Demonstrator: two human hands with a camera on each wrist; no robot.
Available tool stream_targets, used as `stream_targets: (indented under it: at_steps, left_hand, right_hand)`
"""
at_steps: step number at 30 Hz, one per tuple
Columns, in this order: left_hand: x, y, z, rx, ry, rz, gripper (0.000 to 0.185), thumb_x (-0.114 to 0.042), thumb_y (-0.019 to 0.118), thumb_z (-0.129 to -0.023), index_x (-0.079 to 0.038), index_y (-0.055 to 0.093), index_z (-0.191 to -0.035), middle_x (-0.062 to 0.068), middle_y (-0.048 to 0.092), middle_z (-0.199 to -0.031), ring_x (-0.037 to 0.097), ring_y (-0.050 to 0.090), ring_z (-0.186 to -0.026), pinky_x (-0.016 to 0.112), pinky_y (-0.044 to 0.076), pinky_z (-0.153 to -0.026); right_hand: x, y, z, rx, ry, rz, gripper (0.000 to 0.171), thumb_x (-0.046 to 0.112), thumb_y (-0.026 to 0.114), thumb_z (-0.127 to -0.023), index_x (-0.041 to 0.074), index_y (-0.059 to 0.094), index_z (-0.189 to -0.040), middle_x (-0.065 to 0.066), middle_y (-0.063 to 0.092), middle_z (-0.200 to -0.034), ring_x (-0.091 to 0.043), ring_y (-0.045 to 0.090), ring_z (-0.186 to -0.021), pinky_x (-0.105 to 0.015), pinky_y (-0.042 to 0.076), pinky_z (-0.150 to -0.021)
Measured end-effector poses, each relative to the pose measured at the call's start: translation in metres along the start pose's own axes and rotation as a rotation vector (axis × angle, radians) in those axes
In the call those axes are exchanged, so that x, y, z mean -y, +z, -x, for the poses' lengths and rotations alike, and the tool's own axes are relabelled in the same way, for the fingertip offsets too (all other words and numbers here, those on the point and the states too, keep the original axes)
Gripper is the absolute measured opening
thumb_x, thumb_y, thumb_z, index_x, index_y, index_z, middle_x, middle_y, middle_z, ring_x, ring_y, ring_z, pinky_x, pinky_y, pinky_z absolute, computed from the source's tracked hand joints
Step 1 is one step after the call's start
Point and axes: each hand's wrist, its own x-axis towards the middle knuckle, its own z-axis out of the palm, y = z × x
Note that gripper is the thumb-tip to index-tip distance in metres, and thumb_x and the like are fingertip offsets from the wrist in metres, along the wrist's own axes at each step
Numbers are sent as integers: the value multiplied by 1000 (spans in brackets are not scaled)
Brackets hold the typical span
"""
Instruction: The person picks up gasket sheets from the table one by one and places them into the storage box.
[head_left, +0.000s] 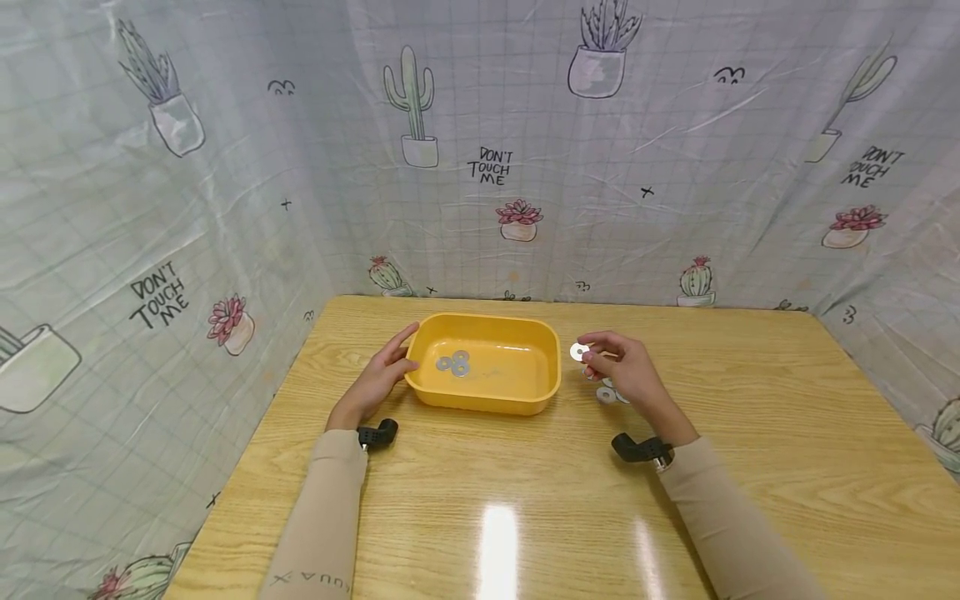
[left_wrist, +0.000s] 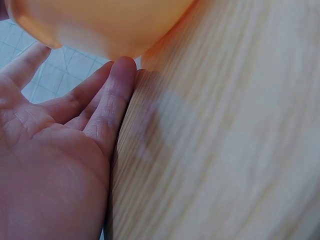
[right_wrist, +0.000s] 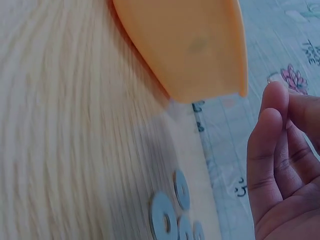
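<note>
My left hand [head_left: 375, 379] rests against the left end of a yellow plastic tub [head_left: 480, 402], its thumb at the rim. Seen from the left wrist, its fingers [left_wrist: 112, 97] lie fairly straight against the tub's outer wall. Three flat metal washers [head_left: 461, 368] lie on the tub's floor, left of its middle. Just right of the tub, my right hand [head_left: 624, 367] pinches one washer [head_left: 577, 352] between thumb and fingertips, above the table. Under that hand lie several more washers [head_left: 605, 396], partly hidden by it; the right wrist view shows this pile [right_wrist: 162, 217] too.
A wood-grain table [head_left: 465, 475] carries everything. Behind it and along both sides hangs a pale curtain [head_left: 450, 200] printed with cacti and lettering. Small black wrist cameras [head_left: 637, 448] sit on both wrists.
</note>
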Motion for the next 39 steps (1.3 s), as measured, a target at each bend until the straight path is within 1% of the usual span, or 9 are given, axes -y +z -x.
stream_targets:
  at_steps: [5, 10, 13, 17, 20, 28, 33, 36, 39]
  left_hand:
    - [0, -1, 0, -6, 0, -1, 67, -14, 53, -104, -38, 28, -162, 18, 37, -162, 39, 44, -144, 58, 35, -117]
    - [2, -2, -1, -3, 1, -6, 67, -15, 53, -104, -37, 27, -162, 18, 36, -162, 40, 44, -144, 58, 35, -117]
    - [3, -2, -1, 4, 2, -3, 68, -15, 52, -105, -36, 26, -163, 18, 35, -163, 39, 43, -144, 58, 34, -118]
    - [4, -2, -1, 6, -1, 6, 68, -14, 52, -105, -36, 25, -163, 17, 34, -163, 38, 43, -145, 58, 33, -119]
    - [5, -2, 0, 8, 1, -1, 68, -14, 51, -105, -36, 24, -164, 17, 32, -164, 38, 42, -146, 57, 34, -118]
    - [5, -2, -2, 8, 4, -5, 68, -15, 52, -104, -38, 26, -163, 14, 28, -167, 37, 39, -148, 58, 33, -119]
    - [4, -1, -2, 7, 7, -6, 69, -15, 53, -104, -36, 25, -163, 15, 30, -166, 37, 41, -146, 57, 35, -117]
    - [3, -1, -1, 7, 10, -8, 69, -15, 53, -104, -36, 25, -164, 16, 32, -165, 38, 42, -145, 57, 35, -117]
    - [2, -2, -1, 11, 14, -10, 69, -15, 53, -104, -34, 24, -164, 17, 33, -163, 39, 43, -144, 58, 36, -116]
  right_hand:
    - [2, 11, 0, 16, -5, 5, 31, 7, 64, -100, -2, 65, -130, -12, 64, -98, -16, 69, -75, -30, 61, -72]
    - [7, 20, 0, 35, -18, -4, 31, 6, 64, -100, -1, 65, -130, -16, 63, -99, -19, 69, -75, -28, 61, -72]
    - [12, 25, 0, 41, -32, -15, 31, 6, 64, -99, -1, 65, -129, -15, 63, -99, -15, 69, -74, -26, 60, -71]
    - [23, 33, -1, 46, -42, -59, 31, 5, 65, -99, -1, 65, -129, -11, 62, -97, -11, 67, -72, -26, 59, -69]
    - [31, 40, -4, 63, -49, -92, 32, 5, 66, -98, -3, 65, -129, -10, 62, -97, -11, 67, -71, -26, 59, -68]
    - [46, 56, -11, 87, -66, -130, 31, 6, 66, -98, 0, 66, -129, -8, 61, -97, -13, 67, -72, -23, 58, -68]
    - [52, 65, -19, 94, -63, -145, 30, 6, 65, -99, 1, 66, -129, -8, 62, -97, -17, 68, -74, -25, 58, -69]
    - [55, 72, -26, 96, -50, -154, 31, 6, 65, -99, 2, 66, -130, -7, 62, -97, -16, 68, -74, -28, 59, -71]
    - [56, 79, -34, 98, -41, -160, 32, 5, 64, -99, 1, 65, -131, -6, 63, -96, -13, 68, -73, -28, 59, -70]
